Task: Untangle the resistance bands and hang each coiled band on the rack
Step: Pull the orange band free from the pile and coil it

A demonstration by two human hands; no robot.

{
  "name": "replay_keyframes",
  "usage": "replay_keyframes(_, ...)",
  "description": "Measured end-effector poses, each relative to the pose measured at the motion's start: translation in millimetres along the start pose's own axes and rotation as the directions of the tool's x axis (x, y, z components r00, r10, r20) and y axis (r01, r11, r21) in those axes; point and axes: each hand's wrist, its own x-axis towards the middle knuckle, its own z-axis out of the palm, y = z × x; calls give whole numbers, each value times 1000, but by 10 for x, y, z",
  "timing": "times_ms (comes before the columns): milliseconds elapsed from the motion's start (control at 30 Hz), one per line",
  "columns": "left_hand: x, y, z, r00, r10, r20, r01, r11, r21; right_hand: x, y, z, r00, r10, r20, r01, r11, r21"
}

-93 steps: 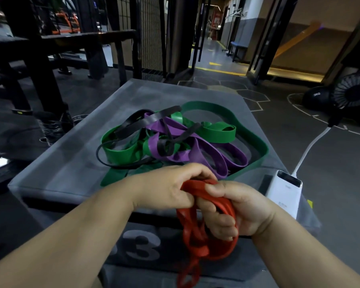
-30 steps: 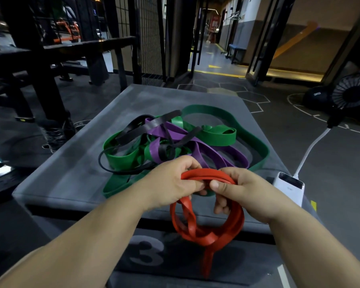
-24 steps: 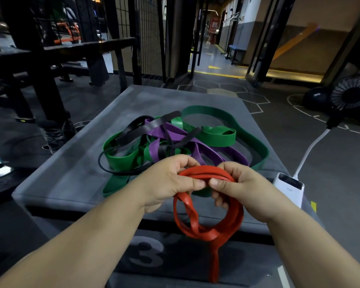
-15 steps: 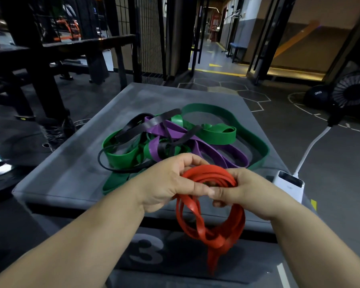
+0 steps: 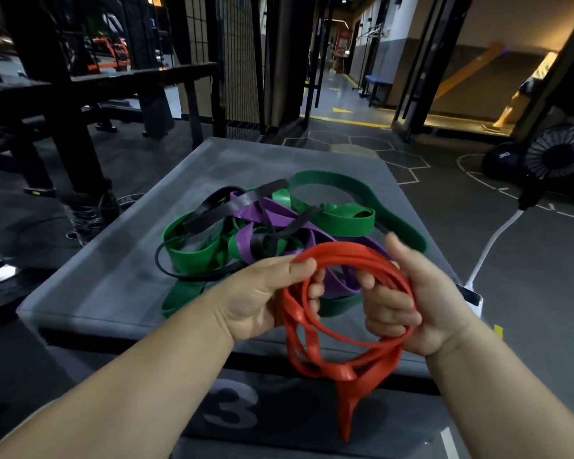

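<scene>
Here's the red band (image 5: 375,367), flat smooth rubber wound into a loose round coil of several strands, held in the air just in front of the box's near edge. The left hand (image 5: 259,299) pinches the strands between thumb and fingers at the coil's 10 o'clock. The right hand (image 5: 424,303) has its fingers (image 5: 388,309) curled round the strands at 3 o'clock, thumb sticking up free. One doubled tail hangs off the coil at 6 o'clock (a narrow, pointed loop).

At 12 o'clock from the hands the rest lie knotted on the grey box (image 5: 113,260), matte and padded-looking, with a big 3 on its front: a wide green band (image 5: 345,220), a purple band (image 5: 265,210) and a thin glossy black band (image 5: 212,210), all looped through one another. At 3 o'clock, a white slab-shaped power bank (image 5: 471,296) sits at the box's corner.
</scene>
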Motion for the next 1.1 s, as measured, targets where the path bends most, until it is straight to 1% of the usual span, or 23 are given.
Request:
replay_keyframes(67,32,-3,13,1000,-4,-14,4,1000,-7,16,55,-26,977,44,208,-60,996,70)
replay_keyframes(167,65,-18,83,999,-7,-39,11,994,106,60,109,-28,947,69,315,-82,996,30)
replay_keyframes(233,72,-30,108,996,-33,-82,43,992,117,103,124,-16,930,57,363,-80,996,47)
replay_keyframes(300,90,-65,88,996,-14,-88,30,984,178,134,122,-27,954,20,298,-54,993,104)
replay_keyframes(367,104,-95,52,999,26,-34,-17,971,237,152,118,-25,976,3,218,-41,985,168)
replay_keyframes(467,70,-70,45,998,38,57,-53,951,304,160,127,13,981,-22,195,-35,959,280)
replay_keyframes(500,65,-59,55,998,35,53,-52,934,354,157,116,19,980,-27,196,-36,950,311)
replay_keyframes(533,69,-55,63,999,37,17,-41,915,402,150,101,17,980,-29,197,-38,943,331)
replay_keyframes(600,93,-54,59,996,46,-71,-11,903,430,133,65,9,978,-36,206,-37,940,338)
replay_keyframes(700,118,-76,61,988,33,-150,24,932,362,124,31,-9,979,-51,198,-19,941,339)
replay_keyframes(767,121,-102,88,978,18,-206,43,957,286,145,27,-28,976,-72,205,-6,935,356)
replay_keyframes(833,117,-152,137,972,-30,-234,76,979,191,169,18,-49,969,-89,229,-7,922,387)
replay_keyframes(900,121,-233,156,970,-89,-226,123,983,139,191,-6,-80,968,-92,235,-17,906,423)
replay_keyframes(1000,117,-331,179,964,-166,-208,183,981,63,187,-66,-151,973,-98,208,-9,887,462)
replay_keyframes(1100,131,-370,236,967,-181,-181,188,982,25,131,-134,-219,980,-85,178,-6,890,456)
